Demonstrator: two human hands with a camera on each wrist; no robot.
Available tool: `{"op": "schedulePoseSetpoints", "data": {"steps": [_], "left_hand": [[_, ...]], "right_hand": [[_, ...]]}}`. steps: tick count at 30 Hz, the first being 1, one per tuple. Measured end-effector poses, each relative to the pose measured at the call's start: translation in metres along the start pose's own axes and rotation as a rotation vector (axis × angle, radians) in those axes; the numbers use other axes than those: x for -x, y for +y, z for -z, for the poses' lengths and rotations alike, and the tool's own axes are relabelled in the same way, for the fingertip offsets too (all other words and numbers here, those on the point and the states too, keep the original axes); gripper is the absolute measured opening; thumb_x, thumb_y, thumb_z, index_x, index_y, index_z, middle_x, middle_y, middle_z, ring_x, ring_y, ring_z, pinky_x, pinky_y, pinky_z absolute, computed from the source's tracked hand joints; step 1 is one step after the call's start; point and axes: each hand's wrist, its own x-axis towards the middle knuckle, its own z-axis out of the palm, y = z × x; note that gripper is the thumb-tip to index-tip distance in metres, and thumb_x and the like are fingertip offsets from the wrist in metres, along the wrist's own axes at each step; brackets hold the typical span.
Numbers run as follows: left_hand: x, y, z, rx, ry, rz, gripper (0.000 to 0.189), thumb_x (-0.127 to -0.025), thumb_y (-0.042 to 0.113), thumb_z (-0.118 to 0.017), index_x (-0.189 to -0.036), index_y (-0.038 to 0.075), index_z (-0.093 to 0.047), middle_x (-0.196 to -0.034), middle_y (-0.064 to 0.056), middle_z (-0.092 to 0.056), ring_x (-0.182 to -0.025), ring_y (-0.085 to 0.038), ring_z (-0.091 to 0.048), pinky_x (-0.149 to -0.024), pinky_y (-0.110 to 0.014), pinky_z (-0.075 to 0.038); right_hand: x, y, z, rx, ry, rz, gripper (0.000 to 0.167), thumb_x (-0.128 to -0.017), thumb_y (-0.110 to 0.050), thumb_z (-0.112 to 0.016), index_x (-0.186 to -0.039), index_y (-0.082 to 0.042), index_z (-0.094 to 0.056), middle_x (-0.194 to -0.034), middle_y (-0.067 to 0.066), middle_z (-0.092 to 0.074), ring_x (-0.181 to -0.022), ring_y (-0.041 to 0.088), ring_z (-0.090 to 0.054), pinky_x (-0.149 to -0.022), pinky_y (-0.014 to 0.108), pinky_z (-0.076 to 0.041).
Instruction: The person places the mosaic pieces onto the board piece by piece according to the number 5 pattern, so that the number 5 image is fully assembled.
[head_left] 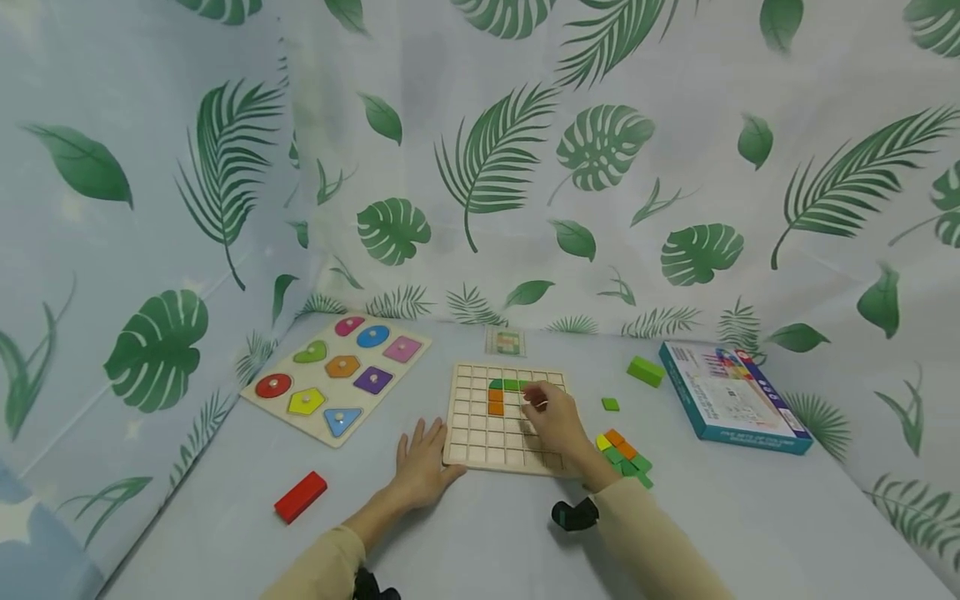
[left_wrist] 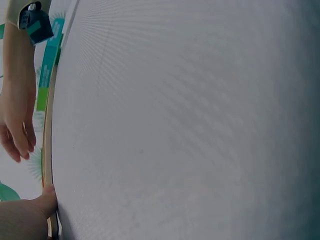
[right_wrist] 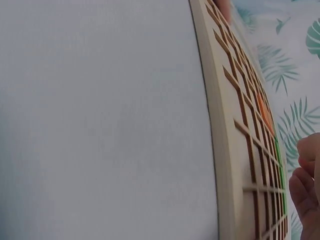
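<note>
A wooden grid board [head_left: 468, 437] lies flat on the table, its cells bounded by raised strips. Toward its top middle are green tiles [head_left: 512, 385] in a row, with orange tiles [head_left: 496, 402] in a column below their left end. My right hand [head_left: 558, 421] hovers over the board's right half, fingers bent near the row's right end. Whether a tile is between those fingertips cannot be made out. Resting on the table with fingers spread, my left hand [head_left: 423, 467] touches the board's lower left corner; its thumb [left_wrist: 47, 200] lies against the board's edge.
Loose orange, green and yellow tiles [head_left: 626, 457] lie right of the board, with a single green tile [head_left: 611, 404] beyond. A pattern card [head_left: 506, 342] sits behind. Around are a knob puzzle [head_left: 330, 367], a red block [head_left: 300, 497], a green block [head_left: 645, 372] and a box [head_left: 735, 400].
</note>
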Motion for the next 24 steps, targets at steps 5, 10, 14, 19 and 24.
{"op": "schedulePoseSetpoints", "data": {"steps": [5,10,14,19,24], "left_hand": [[-0.004,0.002,0.000,0.001,-0.002,-0.005,0.073,-0.090,0.034,-0.063,-0.141,-0.008,-0.032,-0.148,-0.026,-0.029,-0.138,-0.045,-0.012,-0.106,-0.064,-0.005],[-0.005,0.003,-0.001,0.000,-0.004,-0.003,0.073,-0.090,0.033,-0.063,-0.142,-0.008,-0.032,-0.148,-0.025,-0.028,-0.138,-0.044,-0.012,-0.106,-0.063,-0.005],[-0.004,0.003,0.000,-0.004,-0.007,0.005,0.073,-0.090,0.033,-0.063,-0.142,-0.009,-0.032,-0.148,-0.025,-0.028,-0.139,-0.044,-0.012,-0.106,-0.063,-0.005],[-0.002,0.002,0.001,-0.005,-0.003,0.006,0.074,-0.090,0.034,-0.063,-0.142,-0.009,-0.032,-0.148,-0.025,-0.028,-0.138,-0.044,-0.012,-0.106,-0.063,-0.005],[-0.001,0.001,0.001,-0.005,-0.002,0.005,0.074,-0.090,0.034,-0.063,-0.142,-0.009,-0.032,-0.148,-0.025,-0.029,-0.138,-0.045,-0.013,-0.106,-0.064,-0.005]], "right_hand": [[0.004,0.012,0.024,0.004,0.017,-0.025,0.023,-0.086,0.002,-0.063,-0.109,0.006,-0.060,-0.095,0.015,-0.064,-0.086,0.024,-0.061,-0.074,0.035,-0.053],[0.013,0.020,0.045,0.036,0.036,-0.060,0.024,-0.086,0.002,-0.063,-0.110,0.006,-0.060,-0.095,0.016,-0.064,-0.087,0.027,-0.061,-0.076,0.039,-0.052],[0.021,0.027,0.057,0.083,0.059,-0.115,0.023,-0.087,0.001,-0.062,-0.110,0.005,-0.059,-0.095,0.015,-0.064,-0.089,0.028,-0.061,-0.078,0.042,-0.052],[0.026,0.037,0.065,0.120,0.076,-0.152,0.022,-0.088,-0.002,-0.062,-0.110,0.002,-0.060,-0.095,0.013,-0.065,-0.090,0.027,-0.062,-0.079,0.041,-0.052],[0.028,0.045,0.076,0.111,0.069,-0.177,0.023,-0.089,-0.005,-0.063,-0.110,0.002,-0.060,-0.096,0.012,-0.065,-0.089,0.026,-0.061,-0.081,0.043,-0.051]]}}
